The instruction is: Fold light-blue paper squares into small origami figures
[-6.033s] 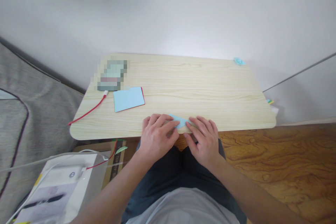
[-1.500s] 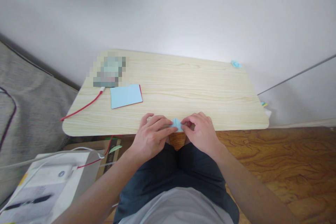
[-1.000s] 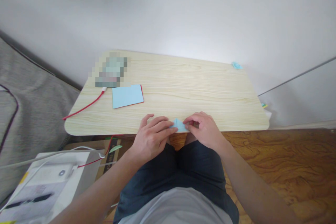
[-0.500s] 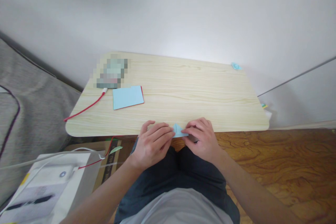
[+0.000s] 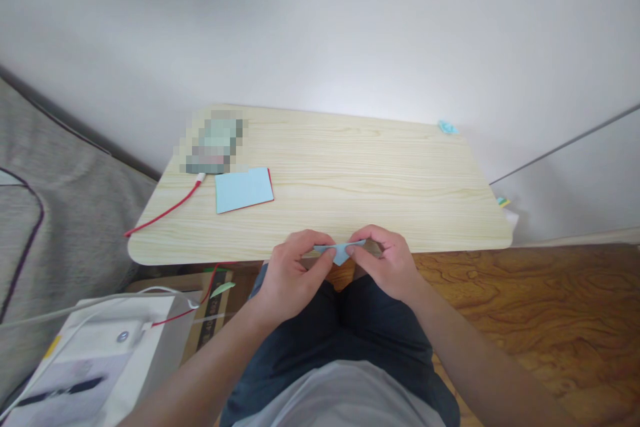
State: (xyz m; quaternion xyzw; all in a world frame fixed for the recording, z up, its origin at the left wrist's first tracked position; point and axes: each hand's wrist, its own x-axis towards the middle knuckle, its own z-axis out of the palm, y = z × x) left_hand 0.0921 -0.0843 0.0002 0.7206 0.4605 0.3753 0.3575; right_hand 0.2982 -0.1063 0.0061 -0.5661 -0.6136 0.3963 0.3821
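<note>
The little blue folded paper (image 5: 340, 252) is now hanging tip-down off the near edge of the table (image 5: 350, 167), whereas half a second ago it was lying flat, tip up. The left hand (image 5: 293, 273) and right hand (image 5: 387, 263) are each pinching one end. Fingers are hiding most of the folds, so I can't tell its shape.

left hand (image 5: 293, 273): near centre, fingers curled, thumb and forefinger pinched
right hand (image 5: 387, 263): just right of it, same pinch
forearms: angled inward
</note>
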